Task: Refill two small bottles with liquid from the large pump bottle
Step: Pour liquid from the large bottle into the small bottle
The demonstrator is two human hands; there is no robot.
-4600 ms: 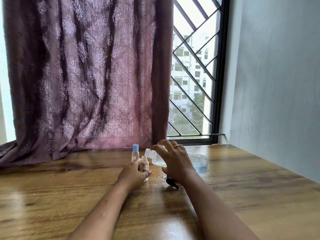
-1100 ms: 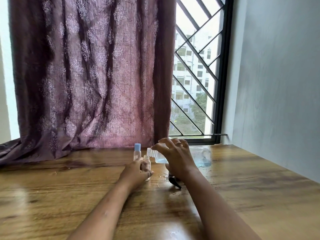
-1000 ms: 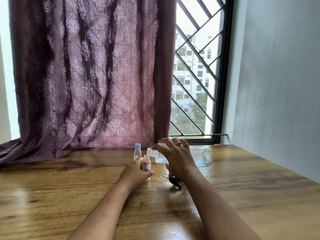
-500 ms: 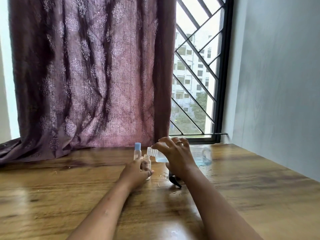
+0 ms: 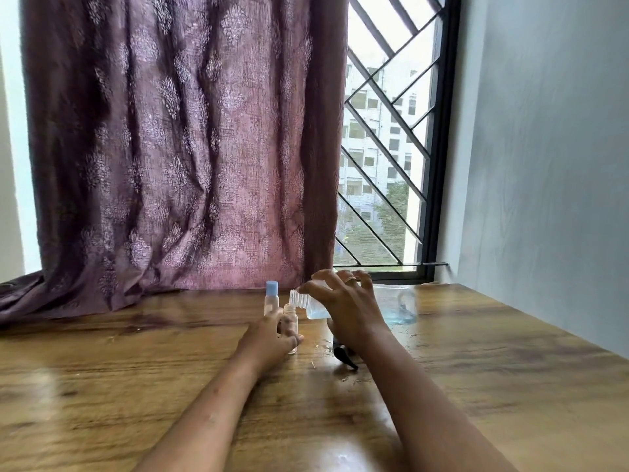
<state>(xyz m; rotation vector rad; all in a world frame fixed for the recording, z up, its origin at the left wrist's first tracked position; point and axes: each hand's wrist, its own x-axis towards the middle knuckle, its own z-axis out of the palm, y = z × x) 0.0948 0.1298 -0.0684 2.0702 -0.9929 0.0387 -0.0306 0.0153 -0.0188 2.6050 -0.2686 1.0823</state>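
Observation:
My right hand grips the large clear bottle, tipped on its side with a little blue liquid inside. Its open threaded neck hangs just above the mouth of a small uncapped clear bottle. My left hand holds that small bottle upright on the wooden table. Just behind it stands a second small bottle with a light blue cap. The black pump head lies on the table under my right wrist.
A maroon patterned curtain hangs along the table's far edge and spills onto it at the left. A barred window is behind the bottles. A grey wall borders the table on the right.
Both hands and the tipped large bottle keep nearly the same pose over the small bottle. The view has shifted slightly.

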